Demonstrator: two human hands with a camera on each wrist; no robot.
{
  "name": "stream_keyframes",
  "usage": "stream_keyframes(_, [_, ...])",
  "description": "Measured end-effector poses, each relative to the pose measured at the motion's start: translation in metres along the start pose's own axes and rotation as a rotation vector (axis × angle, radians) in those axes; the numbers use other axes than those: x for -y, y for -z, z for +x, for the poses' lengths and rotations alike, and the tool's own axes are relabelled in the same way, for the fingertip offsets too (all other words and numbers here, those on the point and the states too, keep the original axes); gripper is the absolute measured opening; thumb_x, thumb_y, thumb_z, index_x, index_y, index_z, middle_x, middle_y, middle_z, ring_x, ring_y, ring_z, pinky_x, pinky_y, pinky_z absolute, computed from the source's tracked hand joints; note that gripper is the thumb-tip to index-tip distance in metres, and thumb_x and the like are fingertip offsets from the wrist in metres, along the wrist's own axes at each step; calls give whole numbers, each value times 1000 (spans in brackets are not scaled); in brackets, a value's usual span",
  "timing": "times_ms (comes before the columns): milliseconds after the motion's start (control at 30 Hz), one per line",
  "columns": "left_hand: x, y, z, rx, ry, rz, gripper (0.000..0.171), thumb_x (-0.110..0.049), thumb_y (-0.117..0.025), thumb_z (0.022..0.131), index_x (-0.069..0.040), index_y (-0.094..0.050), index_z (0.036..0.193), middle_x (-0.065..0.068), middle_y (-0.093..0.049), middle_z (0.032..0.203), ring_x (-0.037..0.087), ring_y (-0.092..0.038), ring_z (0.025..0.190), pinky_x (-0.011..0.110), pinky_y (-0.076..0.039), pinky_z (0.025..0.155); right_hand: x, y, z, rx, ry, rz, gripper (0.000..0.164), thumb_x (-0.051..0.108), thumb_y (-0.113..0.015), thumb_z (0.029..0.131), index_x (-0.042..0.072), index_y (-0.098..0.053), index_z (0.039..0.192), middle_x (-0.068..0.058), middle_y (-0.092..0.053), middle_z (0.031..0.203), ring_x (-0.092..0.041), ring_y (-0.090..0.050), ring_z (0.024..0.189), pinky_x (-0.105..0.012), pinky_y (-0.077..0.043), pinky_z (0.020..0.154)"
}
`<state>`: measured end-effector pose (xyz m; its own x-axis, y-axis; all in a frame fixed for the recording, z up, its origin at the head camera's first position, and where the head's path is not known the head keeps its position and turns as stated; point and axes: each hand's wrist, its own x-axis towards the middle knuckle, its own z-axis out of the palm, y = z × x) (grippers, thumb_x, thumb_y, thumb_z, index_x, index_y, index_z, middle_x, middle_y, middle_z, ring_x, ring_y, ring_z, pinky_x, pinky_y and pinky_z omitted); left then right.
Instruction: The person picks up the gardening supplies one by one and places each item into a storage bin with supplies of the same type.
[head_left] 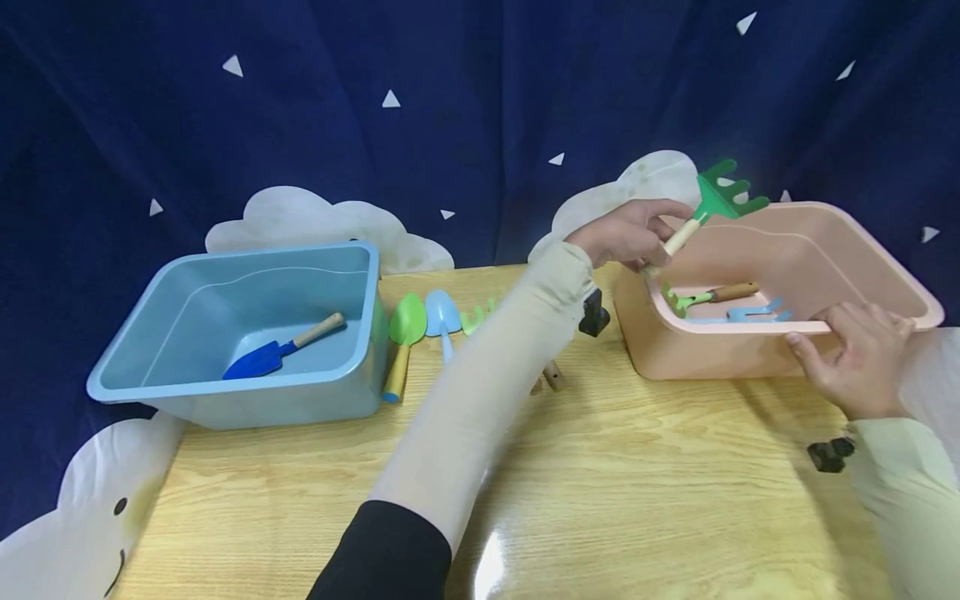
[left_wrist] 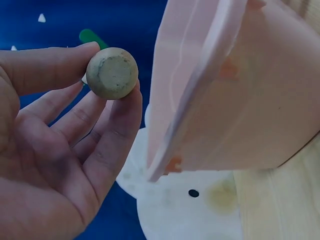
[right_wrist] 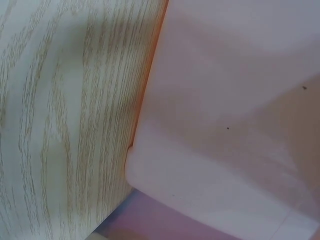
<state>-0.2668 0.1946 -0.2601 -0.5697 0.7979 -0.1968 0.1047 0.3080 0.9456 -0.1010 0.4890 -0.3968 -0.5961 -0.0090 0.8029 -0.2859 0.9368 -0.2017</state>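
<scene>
My left hand pinches the pale wooden handle of a green hand rake, tines up and to the right, above the left rim of a pink bin. In the left wrist view the round handle end sits between thumb and fingers. On the bin's front rim, my right hand holds on with fingers over the edge and thumb outside. Inside that bin lie a light green rake with a brown handle and a light blue rake. The right wrist view shows the bin's wall but no hand.
A blue bin on the left contains a dark blue trowel. Between the bins lie a green trowel, a light blue shovel and another light green rake, partly hidden by my left arm. Behind hangs a dark blue curtain.
</scene>
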Motion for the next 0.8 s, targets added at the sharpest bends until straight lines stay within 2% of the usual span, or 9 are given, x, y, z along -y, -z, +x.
stream_keyframes(200, [1, -18, 9, 28, -19, -24, 79, 13, -61, 83, -27, -45, 149, 4, -66, 127, 16, -65, 95, 28, -52, 62, -3, 14, -6, 82, -36, -46, 69, 66, -54, 88, -3, -63, 86, -27, -62, 81, -48, -47, 81, -64, -22, 79])
stream_keyframes(333, [1, -25, 12, 51, -65, -22, 82, 17, -56, 81, -27, -44, 150, 6, -66, 117, 15, -58, 78, 26, -43, 55, -2, 17, -7, 64, -35, -48, 71, 67, -53, 88, -3, -63, 85, -27, -61, 78, -46, -46, 78, -60, -20, 76])
stream_keyframes(467, [1, -29, 13, 54, -79, 6, 85, 19, -52, 81, -29, -43, 150, 6, -66, 109, 15, -44, 60, 25, -33, 52, 1, 15, -6, 33, -33, -31, 79, 73, -51, 87, -5, -63, 84, -27, -61, 78, -46, -45, 77, -61, -19, 78])
stream_keyframes(633, [-2, -35, 15, 35, -52, 62, 82, 17, -57, 81, -30, -47, 148, 3, -67, 113, 14, -47, 61, 24, -40, 54, 3, 15, -7, 24, -56, -23, 82, 75, -49, 86, -5, -64, 86, -28, -62, 82, -49, -44, 80, -65, -19, 82])
stream_keyframes(800, [-5, -39, 15, 42, -21, 71, 79, 17, -59, 84, -27, -47, 148, 4, -66, 121, 15, -57, 73, 25, -48, 58, 4, 15, -8, 35, -51, -26, 79, 73, -51, 87, -5, -64, 87, -27, -61, 82, -49, -45, 80, -64, -19, 81])
